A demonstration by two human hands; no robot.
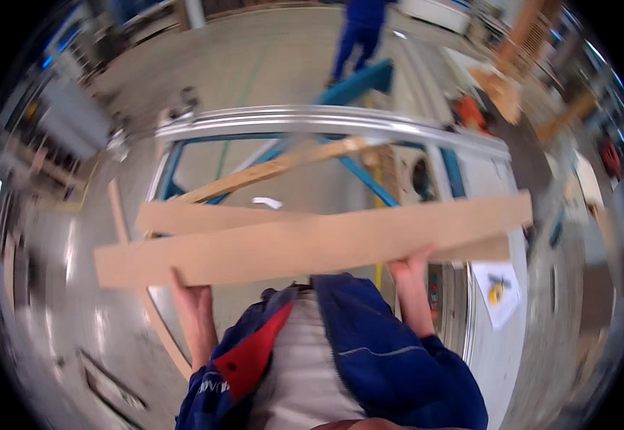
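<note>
A long, flat tan wooden board (pixel 312 242) is held level in front of my body, spanning most of the view. My left hand (pixel 194 304) grips its near edge toward the left end, thumb on top and the other fingers hidden underneath. My right hand (pixel 411 268) holds the same edge right of the middle, its fingers partly hidden by the wood. Beneath it, crossing at a slight angle, is a second tan board (pixel 215 218); its other end shows below the right part of the top one. Whether my hands also grip this lower board I cannot tell.
Past the boards stands a metal frame with a silver rail (pixel 290 115) and blue struts (pixel 366 180). A narrow wooden batten (pixel 269 170) lies slantwise across it. On the white surface at right are a paper sheet (pixel 502 308) and a yellow tool (pixel 496 293). A person (pixel 361 32) stands beyond.
</note>
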